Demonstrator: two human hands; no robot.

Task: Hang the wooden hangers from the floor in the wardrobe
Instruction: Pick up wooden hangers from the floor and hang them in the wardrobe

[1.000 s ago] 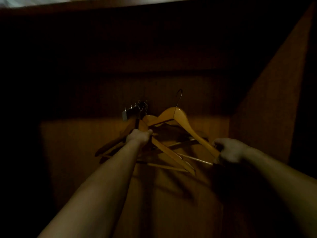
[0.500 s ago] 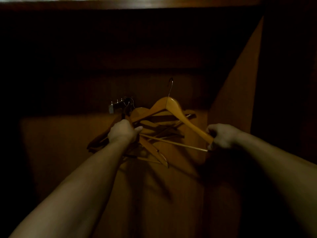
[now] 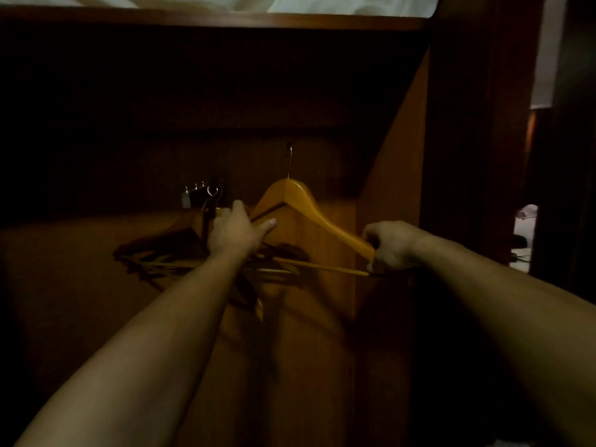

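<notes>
Inside the dark wardrobe (image 3: 392,162) I hold up a light wooden hanger (image 3: 309,204) with a metal hook (image 3: 289,159) pointing upward. My right hand (image 3: 392,245) grips its right end, where the shoulder meets the bottom bar. My left hand (image 3: 237,232) holds a bundle of several other wooden hangers (image 3: 167,259), its thumb stretched toward the raised hanger's left arm. The bundle's hooks (image 3: 213,193) stick up just above my left hand. The rail is hidden in the dark.
The wardrobe's back panel (image 3: 80,285) is lit low and black higher up. Its right side wall rises beside my right hand. A top board (image 3: 225,21) runs across above, with white cloth (image 3: 338,3) over it. A dim room shows at far right.
My right hand has drawn the single hanger up and to the right, away from the bundle. The bundle in my left hand has sunk lower and looks darker.
</notes>
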